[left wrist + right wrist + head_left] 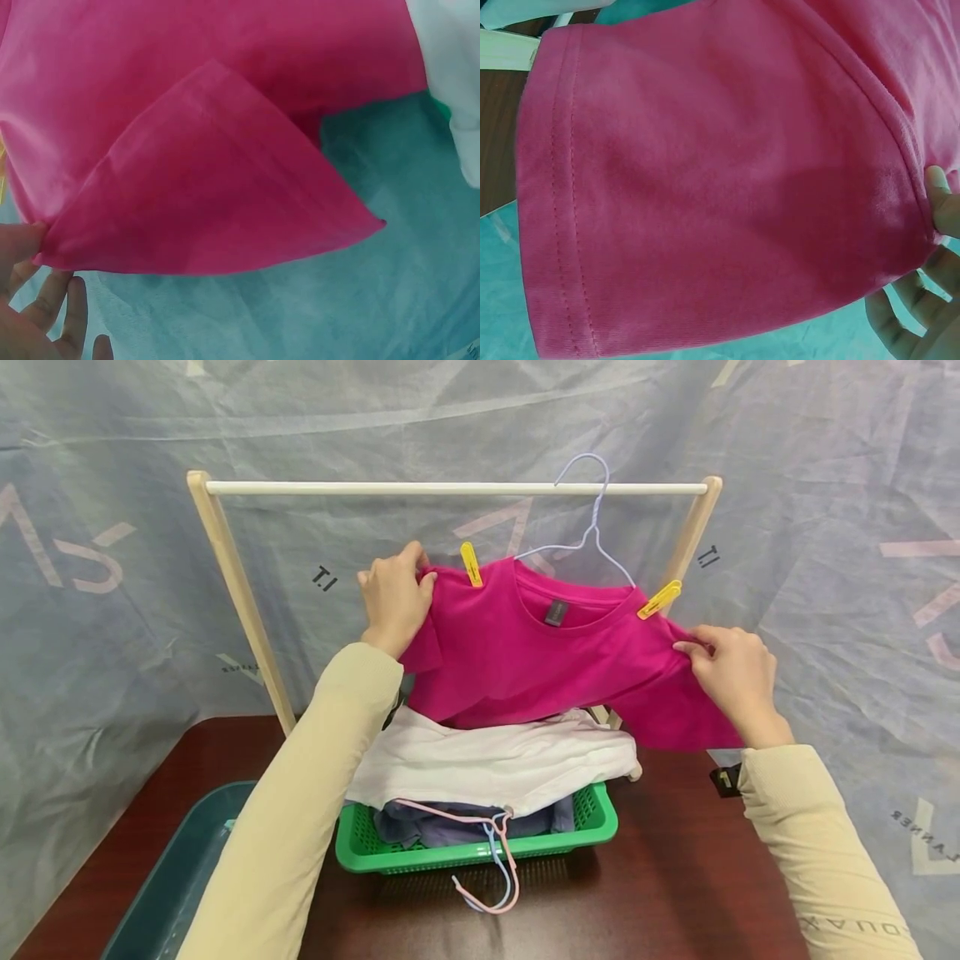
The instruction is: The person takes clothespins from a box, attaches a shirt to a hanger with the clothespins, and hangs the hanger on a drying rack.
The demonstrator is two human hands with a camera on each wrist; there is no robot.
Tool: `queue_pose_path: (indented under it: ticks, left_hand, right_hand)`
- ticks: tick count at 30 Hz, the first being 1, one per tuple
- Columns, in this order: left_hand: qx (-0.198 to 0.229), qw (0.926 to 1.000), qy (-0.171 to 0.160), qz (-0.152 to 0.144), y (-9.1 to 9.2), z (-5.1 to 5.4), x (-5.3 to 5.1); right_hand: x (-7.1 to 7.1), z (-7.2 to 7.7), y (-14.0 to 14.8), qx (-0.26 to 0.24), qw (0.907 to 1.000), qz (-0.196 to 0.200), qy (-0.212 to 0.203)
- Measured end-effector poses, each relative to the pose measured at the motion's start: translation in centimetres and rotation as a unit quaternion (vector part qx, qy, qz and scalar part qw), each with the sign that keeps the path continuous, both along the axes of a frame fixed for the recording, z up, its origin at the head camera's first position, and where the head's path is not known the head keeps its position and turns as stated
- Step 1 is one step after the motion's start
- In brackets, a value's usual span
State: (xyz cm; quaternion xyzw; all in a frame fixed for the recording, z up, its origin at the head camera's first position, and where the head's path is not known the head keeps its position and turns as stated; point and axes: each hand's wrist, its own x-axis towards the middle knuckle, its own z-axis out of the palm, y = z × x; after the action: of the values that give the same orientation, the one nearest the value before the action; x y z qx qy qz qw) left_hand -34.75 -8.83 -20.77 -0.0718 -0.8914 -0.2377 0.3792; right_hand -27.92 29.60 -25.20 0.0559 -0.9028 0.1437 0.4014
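Head view shows, at far left, a dark teal tub [167,856] on a dark red-brown table [675,893], partly covered by the person's left sleeve [300,802]. Next stands the wooden left post [240,585] of a rack whose white rail [360,488] runs across to the right. The left hand [397,597] pinches the magenta T-shirt [540,652] near its shoulder, thumb against fingertip, the remaining fingers loose in the left wrist view. Just beside it, a yellow clothespin [471,565] sits on that shoulder. Below, a green basket [405,862] holds dark clothing [457,829]; a white garment [487,756] lies over it, with pink [442,811] and blue hangers [491,837] poking out in front. The T-shirt is held up above the basket on a lilac hanger [596,518], whose hook arches over the rail; whether it rests there I cannot tell. Another yellow clothespin [660,600] marks the other shoulder, near the right post [693,535]. Farthest right, the right hand [731,672] pinches the T-shirt near the top of its sleeve.
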Motion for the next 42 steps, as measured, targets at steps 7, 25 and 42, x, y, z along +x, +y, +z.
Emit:
queue_pose_path:
  ticks: [7,25,42]
  left_hand:
    - [-0.012,0.9999,-0.007,-0.002,0.3,0.5,-0.2]
    - [-0.034,0.9957,-0.079,0.033,1.0,1.2,-0.8]
    - [-0.076,0.9799,-0.183,0.02,1.0,0.0,-0.7]
  right_hand:
    - [0.0,0.3,0.0,0.003,1.0,-0.006,-0.006]
    - [0.0,0.8,0.1,0.011,0.9994,-0.01,-0.031]
    - [0.0,0.1,0.4,0.012,0.998,-0.016,-0.059]
